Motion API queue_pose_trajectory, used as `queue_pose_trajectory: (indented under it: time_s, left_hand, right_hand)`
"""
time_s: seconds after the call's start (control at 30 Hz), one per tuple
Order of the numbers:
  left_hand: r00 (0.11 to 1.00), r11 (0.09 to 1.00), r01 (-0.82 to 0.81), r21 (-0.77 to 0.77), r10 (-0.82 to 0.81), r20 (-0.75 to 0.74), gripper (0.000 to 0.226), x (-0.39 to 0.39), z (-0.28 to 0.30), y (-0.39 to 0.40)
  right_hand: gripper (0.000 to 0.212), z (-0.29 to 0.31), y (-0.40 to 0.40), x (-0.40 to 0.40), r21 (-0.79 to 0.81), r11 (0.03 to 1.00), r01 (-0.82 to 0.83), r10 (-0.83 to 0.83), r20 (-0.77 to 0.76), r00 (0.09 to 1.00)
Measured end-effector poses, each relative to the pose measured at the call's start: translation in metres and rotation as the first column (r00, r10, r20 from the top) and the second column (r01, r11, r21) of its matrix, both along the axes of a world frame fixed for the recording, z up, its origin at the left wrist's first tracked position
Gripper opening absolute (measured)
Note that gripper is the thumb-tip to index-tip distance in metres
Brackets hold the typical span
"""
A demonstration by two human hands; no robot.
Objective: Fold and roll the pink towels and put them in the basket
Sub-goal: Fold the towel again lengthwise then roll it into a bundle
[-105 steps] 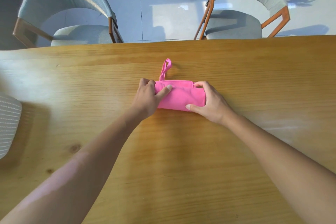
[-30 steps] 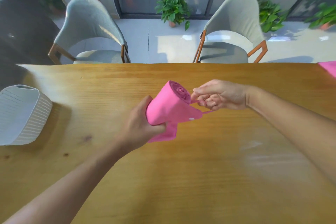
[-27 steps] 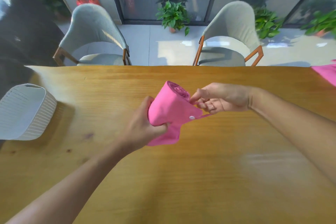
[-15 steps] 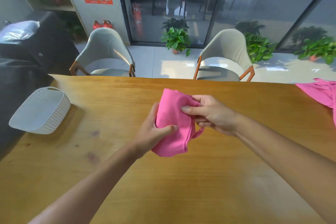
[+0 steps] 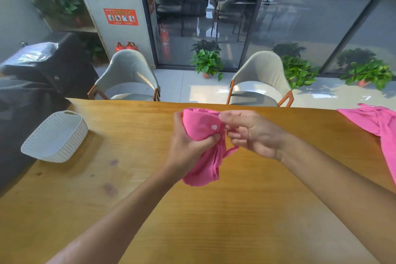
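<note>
Pink terry-like cloth, rolled into a thick bundle, is the item in hand: the rolled pink towel (image 5: 201, 135) is held up above the wooden table (image 5: 192, 210), clear of its surface, roughly over the table's middle. The left hand (image 5: 186, 146) grips the roll around its middle, fingers wrapped behind and thumb pressed across the front. A small white snap button (image 5: 214, 127) shows on the roll's face just above that thumb. The right hand (image 5: 250, 133) sits just beside the roll on its right, fingers curled and pinching the towel's thin pink loop strap (image 5: 230, 150), which trails down and back to the bundle. The lower end of the roll hangs loose and slightly flared.

The white ribbed basket (image 5: 55, 137) stands near the table's left edge, well apart from both hands; what is seen of its inside holds nothing. A second pink towel (image 5: 377, 122) lies unfolded at the table's far right edge. Two grey upholstered chairs (image 5: 128, 77) stand behind the table, with potted plants (image 5: 206, 62) on the floor beyond.
</note>
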State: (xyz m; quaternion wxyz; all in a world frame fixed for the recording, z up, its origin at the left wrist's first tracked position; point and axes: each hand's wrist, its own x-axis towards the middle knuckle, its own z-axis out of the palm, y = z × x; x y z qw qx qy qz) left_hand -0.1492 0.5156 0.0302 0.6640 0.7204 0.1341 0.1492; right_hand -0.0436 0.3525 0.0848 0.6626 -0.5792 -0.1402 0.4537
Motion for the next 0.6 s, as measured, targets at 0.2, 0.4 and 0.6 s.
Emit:
queue_pose_trajectory:
  time_s: [0.2,0.4,0.6]
  left_hand:
    - [0.995,0.960,0.087,-0.267,-0.069,0.076,0.067,-0.004,0.016,0.017]
    - [0.977,0.955,0.209,-0.212,-0.197,0.077,0.065,-0.010,0.024,0.028]
    - [0.904,0.904,0.428,-0.023,-0.427,0.016,0.066,-0.015,0.033,0.038]
  right_hand:
    - [0.057,-0.001,-0.021,0.001,0.326,0.929,0.174,-0.123,-0.172,0.977]
    - [0.108,-0.017,-0.010,-0.015,0.328,0.913,0.244,-0.227,-0.091,0.970]
    - [0.146,-0.004,-0.006,-0.015,0.266,0.957,0.115,-0.114,-0.022,0.993]
